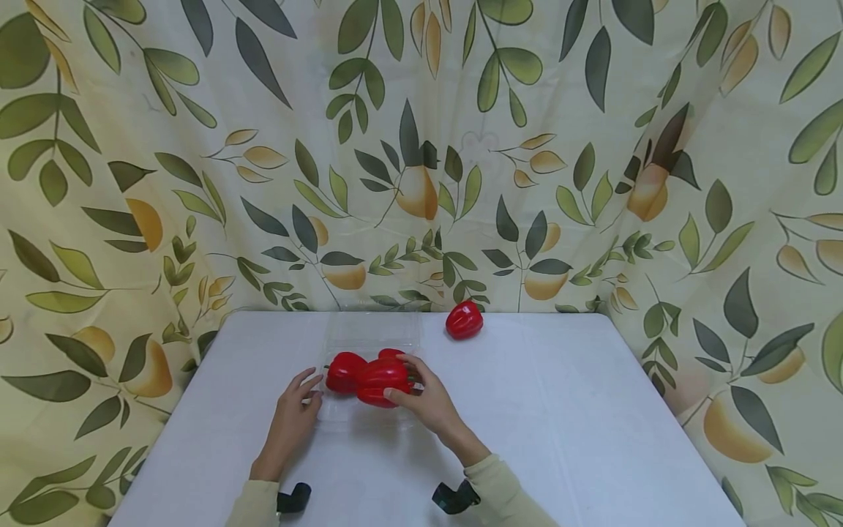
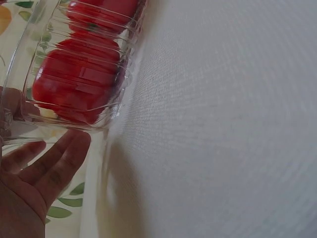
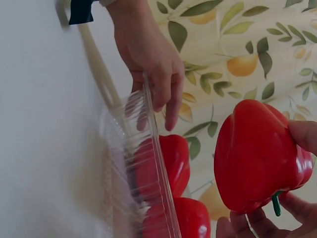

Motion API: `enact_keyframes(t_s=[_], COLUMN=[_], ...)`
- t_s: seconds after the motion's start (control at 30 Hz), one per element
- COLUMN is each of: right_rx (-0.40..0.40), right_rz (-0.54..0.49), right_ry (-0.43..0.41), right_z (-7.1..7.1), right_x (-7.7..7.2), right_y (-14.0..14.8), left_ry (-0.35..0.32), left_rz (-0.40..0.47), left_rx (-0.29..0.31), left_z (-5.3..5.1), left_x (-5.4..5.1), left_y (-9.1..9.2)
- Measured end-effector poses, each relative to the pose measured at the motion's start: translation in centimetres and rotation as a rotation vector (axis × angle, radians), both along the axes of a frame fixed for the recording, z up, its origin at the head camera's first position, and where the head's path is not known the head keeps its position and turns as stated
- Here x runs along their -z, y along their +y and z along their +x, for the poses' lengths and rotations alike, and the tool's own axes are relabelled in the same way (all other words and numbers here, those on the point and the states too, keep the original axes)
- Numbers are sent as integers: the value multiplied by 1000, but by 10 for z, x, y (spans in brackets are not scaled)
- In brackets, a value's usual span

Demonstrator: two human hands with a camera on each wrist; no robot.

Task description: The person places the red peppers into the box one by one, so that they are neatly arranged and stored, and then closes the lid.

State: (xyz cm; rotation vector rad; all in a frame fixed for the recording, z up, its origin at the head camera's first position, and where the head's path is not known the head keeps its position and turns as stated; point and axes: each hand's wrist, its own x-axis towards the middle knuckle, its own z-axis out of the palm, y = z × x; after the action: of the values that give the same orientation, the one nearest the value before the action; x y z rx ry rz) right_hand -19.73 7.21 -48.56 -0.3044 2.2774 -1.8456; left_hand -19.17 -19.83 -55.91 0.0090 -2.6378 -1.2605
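Pointing its stem point(image 3: 277, 203) rightward, long axis crosswise, one pepper point(image 1: 380, 377) fills the right hand's grip point(image 1: 431, 399), left hand point(image 1: 296, 411) loose.

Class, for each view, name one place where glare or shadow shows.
Head: a highlight on the lone glossy red bell pepper; left wrist: a soft shadow on the white cloth-covered table; right wrist: pale glints on the held red bell pepper.

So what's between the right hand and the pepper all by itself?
The head view shows only bare white table between the right hand and lone red pepper.
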Motion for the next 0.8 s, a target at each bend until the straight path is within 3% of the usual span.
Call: enact_keyframes(t_s=[0.4, 0.8], right_rx=[-39, -11], right_rz=[20, 57], right_ry=[-43, -34], right_z=[-2, -3], right_x=[4, 11], right_y=[-16, -33], left_ry=[4, 22], left_rz=[-15, -12], left_rx=[7, 6], left_z=[0, 0], left_x=[-1, 1], left_y=[1, 1])
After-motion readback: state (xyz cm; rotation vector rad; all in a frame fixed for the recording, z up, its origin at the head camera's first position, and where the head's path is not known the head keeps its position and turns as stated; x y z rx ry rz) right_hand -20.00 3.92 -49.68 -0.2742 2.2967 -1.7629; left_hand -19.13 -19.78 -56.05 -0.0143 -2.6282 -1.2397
